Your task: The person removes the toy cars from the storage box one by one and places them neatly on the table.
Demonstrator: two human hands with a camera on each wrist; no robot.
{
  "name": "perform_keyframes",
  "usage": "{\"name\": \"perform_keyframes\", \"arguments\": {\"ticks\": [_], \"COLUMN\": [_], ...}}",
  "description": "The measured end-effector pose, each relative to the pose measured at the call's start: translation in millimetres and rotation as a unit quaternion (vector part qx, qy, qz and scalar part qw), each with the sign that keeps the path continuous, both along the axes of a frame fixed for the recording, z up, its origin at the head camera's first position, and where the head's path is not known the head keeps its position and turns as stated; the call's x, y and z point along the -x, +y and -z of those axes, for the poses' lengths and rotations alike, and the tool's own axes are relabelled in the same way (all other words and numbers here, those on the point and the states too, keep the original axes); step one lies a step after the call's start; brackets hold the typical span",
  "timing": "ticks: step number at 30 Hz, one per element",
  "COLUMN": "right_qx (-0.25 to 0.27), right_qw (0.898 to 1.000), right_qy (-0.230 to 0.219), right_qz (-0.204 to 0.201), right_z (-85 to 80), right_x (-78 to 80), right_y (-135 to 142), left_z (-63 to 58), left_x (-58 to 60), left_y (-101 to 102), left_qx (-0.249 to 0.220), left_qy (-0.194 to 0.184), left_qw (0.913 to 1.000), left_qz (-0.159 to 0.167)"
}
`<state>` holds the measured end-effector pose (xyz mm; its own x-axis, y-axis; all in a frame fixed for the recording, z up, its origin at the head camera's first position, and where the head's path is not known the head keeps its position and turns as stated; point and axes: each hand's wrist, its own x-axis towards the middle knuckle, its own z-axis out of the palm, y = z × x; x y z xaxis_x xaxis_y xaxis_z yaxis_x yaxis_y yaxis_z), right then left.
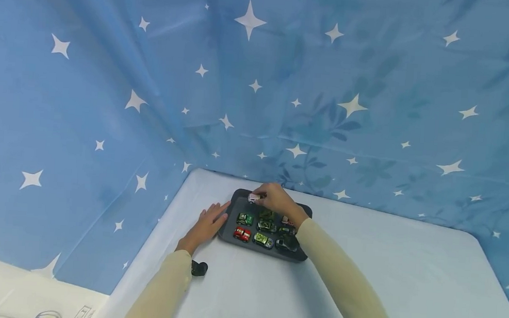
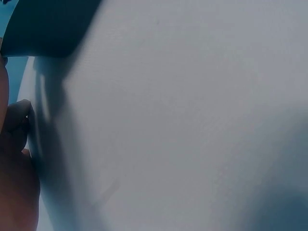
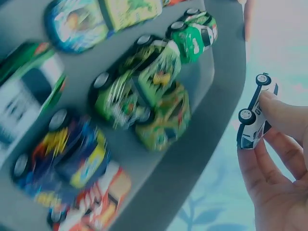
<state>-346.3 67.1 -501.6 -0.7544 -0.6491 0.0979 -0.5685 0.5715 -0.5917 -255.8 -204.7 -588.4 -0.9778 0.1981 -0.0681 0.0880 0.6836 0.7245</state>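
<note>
My right hand (image 1: 277,199) pinches a small white toy car (image 3: 255,115) between thumb and fingers, above the far left part of a dark grey tray (image 1: 244,206). My left hand (image 1: 208,224) has its fingers spread and reaching to the tray's left rim. Several toy cars sit in the tray, among them a green car (image 1: 245,219), a red car (image 1: 242,234) and a yellow-green car (image 1: 263,240). In the right wrist view, a green patterned car (image 3: 139,82) overlaps a camouflage car (image 3: 166,120). Only part of my left hand (image 2: 19,192) shows in the left wrist view.
The tray stands on a white table (image 1: 383,264) near its back edge. Behind and to the left hangs a blue curtain (image 1: 287,59) with white stars. A small black object (image 1: 199,268) shows by the left wrist.
</note>
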Motion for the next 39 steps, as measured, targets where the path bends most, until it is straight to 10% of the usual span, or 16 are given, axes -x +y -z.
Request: {"name": "perform_keyframes", "arguments": {"ticks": [39], "right_qx": [0.001], "right_qw": [0.990], "right_qy": [0.013], "right_qz": [0.143], "right_z": [0.9], "right_x": [-48.1], "right_y": [186], "left_z": [-4.3], "left_x": [0.7], "left_y": [-1], "left_qx": [0.005], "left_qy": [-0.018], "left_qw": [0.9998], "left_qz": [0.009]}}
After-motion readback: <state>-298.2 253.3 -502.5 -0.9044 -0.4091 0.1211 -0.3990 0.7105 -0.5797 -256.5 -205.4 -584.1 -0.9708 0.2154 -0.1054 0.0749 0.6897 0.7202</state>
